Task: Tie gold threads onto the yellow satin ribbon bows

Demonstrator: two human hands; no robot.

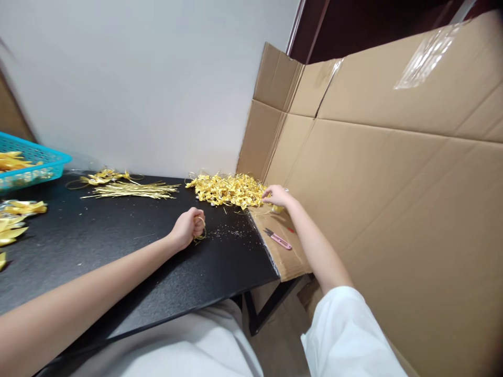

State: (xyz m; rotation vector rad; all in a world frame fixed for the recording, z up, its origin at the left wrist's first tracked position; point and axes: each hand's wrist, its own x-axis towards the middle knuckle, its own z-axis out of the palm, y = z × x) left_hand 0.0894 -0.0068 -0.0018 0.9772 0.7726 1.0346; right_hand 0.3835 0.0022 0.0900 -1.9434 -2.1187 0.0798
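My left hand (189, 228) is closed in a fist just above the black table, with thin gold cord (201, 236) looping out of it. My right hand (277, 195) reaches to the right end of a heap of small yellow ribbon bows (231, 189); its fingers are slightly curled and apart, with nothing visible in them. Beneath that hand a small yellow and white item, perhaps a spool (277, 209), is partly hidden. Pink-handled thread snips (279, 239) lie on the cardboard flap nearer to me, with a small red piece (291, 230) beside them.
A bundle of thin gold strips (133, 190) lies left of the heap on the black table (129, 251). Behind it are more yellow bows (104, 177). At far left stand a blue basket (51, 159) and yellow ribbon pieces (23, 208). Tall cardboard (393, 199) walls the right side.
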